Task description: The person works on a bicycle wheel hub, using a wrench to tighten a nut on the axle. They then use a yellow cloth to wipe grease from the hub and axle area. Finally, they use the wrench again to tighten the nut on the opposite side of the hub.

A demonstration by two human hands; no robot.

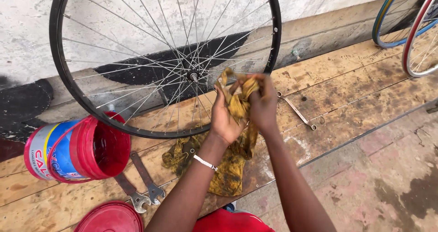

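The red plastic bucket lies tipped on its side on the wooden table, its mouth toward me and its inside too dark to read, with a red round lid cut off at the bottom edge. My left hand and right hand close their fingers on a stained yellow rag, held before the black-rimmed spoked bicycle wheel; the rag's tail drapes onto the table, hiding part of the boards.
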